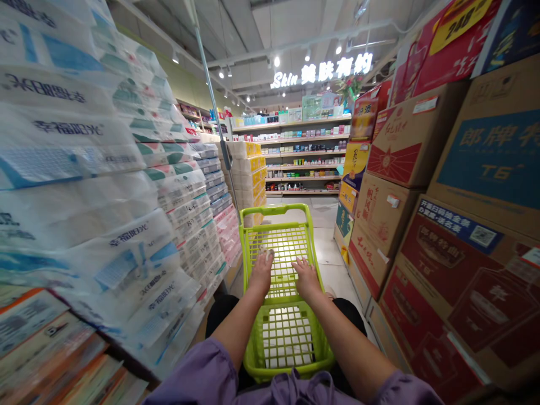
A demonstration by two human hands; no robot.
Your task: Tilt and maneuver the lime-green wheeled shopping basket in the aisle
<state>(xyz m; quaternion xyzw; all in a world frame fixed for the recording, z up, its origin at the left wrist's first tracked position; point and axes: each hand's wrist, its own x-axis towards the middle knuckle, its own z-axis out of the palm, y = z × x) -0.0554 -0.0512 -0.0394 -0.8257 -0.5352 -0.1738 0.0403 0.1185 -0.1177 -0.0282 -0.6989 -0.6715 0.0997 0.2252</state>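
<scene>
A lime-green plastic shopping basket with grid walls stands between my knees, and floor tiles show through its mesh. Its raised handle is at the far end. My left hand is over the left part of the basket's far wall, fingers stretched forward; a small pale patch by the fingertips is too unclear to name. Over the right side of the same wall is my right hand, fingers spread and holding nothing. Whether either palm presses on the mesh, I cannot tell.
Stacked tissue packs line the left side, by a thin metal pole. Liquor cartons rise on the right. A tiled aisle runs forward to shelves of small cosmetics under a lit sign.
</scene>
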